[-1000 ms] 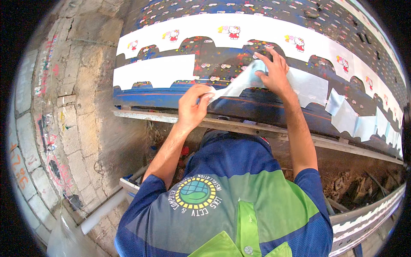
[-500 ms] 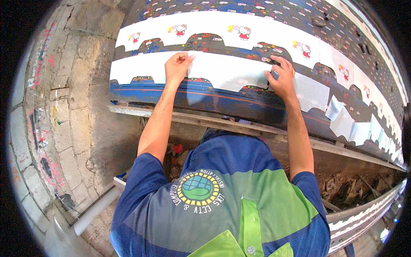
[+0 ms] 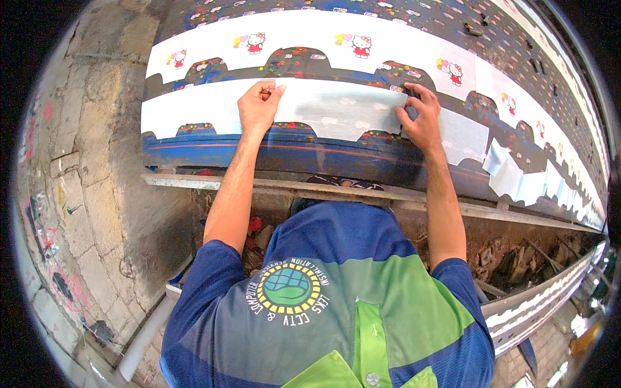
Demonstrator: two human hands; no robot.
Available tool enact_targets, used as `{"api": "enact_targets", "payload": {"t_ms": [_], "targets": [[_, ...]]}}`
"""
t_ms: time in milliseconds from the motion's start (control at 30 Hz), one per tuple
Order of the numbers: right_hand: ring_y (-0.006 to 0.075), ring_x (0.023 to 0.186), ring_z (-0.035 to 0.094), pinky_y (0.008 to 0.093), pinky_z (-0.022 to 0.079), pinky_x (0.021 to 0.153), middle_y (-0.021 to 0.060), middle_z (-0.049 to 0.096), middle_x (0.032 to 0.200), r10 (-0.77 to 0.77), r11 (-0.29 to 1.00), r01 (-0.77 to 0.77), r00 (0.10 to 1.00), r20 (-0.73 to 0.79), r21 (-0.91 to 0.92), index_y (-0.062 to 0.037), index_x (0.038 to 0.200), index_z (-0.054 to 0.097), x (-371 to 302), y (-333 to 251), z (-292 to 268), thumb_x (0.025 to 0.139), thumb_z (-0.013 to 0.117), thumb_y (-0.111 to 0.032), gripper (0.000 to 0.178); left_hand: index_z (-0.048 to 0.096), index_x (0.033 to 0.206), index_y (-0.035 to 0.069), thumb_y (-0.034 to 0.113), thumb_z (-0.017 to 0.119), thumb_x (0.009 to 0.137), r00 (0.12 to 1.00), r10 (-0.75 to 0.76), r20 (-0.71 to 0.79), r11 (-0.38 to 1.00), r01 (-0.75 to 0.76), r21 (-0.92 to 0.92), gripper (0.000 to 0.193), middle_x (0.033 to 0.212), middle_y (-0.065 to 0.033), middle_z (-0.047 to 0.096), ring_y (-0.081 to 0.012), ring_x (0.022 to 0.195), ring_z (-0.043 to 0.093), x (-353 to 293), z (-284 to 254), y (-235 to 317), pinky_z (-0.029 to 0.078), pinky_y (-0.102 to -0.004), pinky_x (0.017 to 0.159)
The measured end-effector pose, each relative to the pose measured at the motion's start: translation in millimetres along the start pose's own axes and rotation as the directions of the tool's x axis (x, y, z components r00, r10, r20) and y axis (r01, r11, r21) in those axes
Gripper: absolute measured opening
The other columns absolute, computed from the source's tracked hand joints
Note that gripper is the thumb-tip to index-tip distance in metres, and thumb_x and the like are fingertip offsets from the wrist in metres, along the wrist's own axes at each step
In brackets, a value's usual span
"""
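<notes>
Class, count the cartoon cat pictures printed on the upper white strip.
5 clearly show on the upper white strip: far left, left of centre, centre, right of centre, and further right. Others further right may be too small to tell.

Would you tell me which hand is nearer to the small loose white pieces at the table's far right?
Right. The right hand is just left of the loose white pieces; the left hand is farther left.

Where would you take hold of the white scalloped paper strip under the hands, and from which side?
Grip the white scalloped paper strip at its right end, where the right hand pinches a free edge. Come from the right: the sheet lies flat on the blue printing table, so only an edge offers purchase. The left hand presses its top edge flat.
</notes>
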State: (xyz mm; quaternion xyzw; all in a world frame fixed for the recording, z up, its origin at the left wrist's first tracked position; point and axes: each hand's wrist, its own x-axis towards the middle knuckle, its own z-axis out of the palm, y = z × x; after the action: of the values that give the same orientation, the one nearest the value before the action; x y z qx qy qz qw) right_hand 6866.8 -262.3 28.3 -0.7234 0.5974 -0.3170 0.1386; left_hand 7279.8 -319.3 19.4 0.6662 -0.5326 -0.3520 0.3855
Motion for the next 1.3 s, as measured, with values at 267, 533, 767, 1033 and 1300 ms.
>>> {"api": "enact_targets", "payload": {"t_ms": [267, 533, 767, 1033, 1300], "targets": [[0.0333, 0.145, 0.052, 0.0527, 0.033, 0.123, 0.0072, 0.066, 0.150, 0.004, 0.999, -0.004, 1.000, 0.010, -0.049, -0.0059, 0.092, 0.075, 0, -3, 0, 0.091, 0.081, -0.025, 0.020, 0.080, 0.107, 0.000, 0.024, 0.089, 0.097, 0.999, 0.032, -0.012, 0.999, -0.032, 0.028, 0.028, 0.084, -0.0029, 0.077, -0.0072, 0.073, 0.066, -1, 1, 1, 0.055, -0.0269, 0.067], [0.0362, 0.142, 0.054, 0.0544, 0.036, 0.120, 0.0076, 0.067, 0.147, -0.046, 0.996, 0.043, 0.998, -0.035, -0.081, -0.0115, 0.088, 0.073, -1, 4, 7, 0.086, 0.083, -0.027, 0.018, 0.071, 0.137, 0.003, 0.024, 0.079, 0.099, 0.839, 0.535, 0.099, 0.643, -0.480, 0.597, 0.044, 0.148, -0.0205, 0.058, -0.0283, 0.131, 0.063, -41, 18, 40, 0.053, -0.0442, 0.109], [0.0392, 0.145, 0.051, 0.0557, 0.036, 0.122, 0.0152, 0.063, 0.151, -0.019, 0.987, 0.015, 1.000, 0.021, 0.162, -0.0128, 0.123, 0.078, -20, 33, -39, 0.098, 0.080, -0.036, 0.034, 0.039, 0.171, 0.004, 0.070, 0.047, 0.110, 0.856, 0.336, 0.393, 0.501, -0.516, 0.695, 0.090, 0.181, -0.0312, 0.017, -0.0502, 0.170, 0.008, -118, 168, 76, 0.010, -0.0752, 0.131], [0.0357, 0.146, 0.051, 0.0542, 0.036, 0.122, 0.0102, 0.061, 0.154, 0.139, 0.968, -0.141, 0.990, -0.022, -0.206, -0.0144, 0.135, 0.075, -84, 167, -159, 0.096, 0.080, -0.028, 0.042, 0.071, 0.141, 0.005, 0.037, 0.071, 0.106, 0.867, 0.465, 0.178, 0.676, -0.478, 0.561, 0.048, 0.170, -0.0306, 0.041, -0.0537, 0.162, 0.027, -133, 257, 116, 0.021, -0.0709, 0.130], [0.0389, 0.149, 0.044, 0.0594, 0.029, 0.126, 0.0105, 0.055, 0.160, 0.084, 0.975, -0.077, 0.996, 0.022, -0.210, -0.0225, 0.144, 0.072, -96, 197, -183, 0.097, 0.080, -0.032, 0.049, 0.073, 0.118, 0.003, 0.016, 0.083, 0.098, 0.907, 0.415, -0.077, 0.781, -0.312, 0.540, 0.026, 0.164, -0.0268, 0.049, -0.0511, 0.160, 0.032, -131, 280, 133, 0.031, -0.0612, 0.129]]}}
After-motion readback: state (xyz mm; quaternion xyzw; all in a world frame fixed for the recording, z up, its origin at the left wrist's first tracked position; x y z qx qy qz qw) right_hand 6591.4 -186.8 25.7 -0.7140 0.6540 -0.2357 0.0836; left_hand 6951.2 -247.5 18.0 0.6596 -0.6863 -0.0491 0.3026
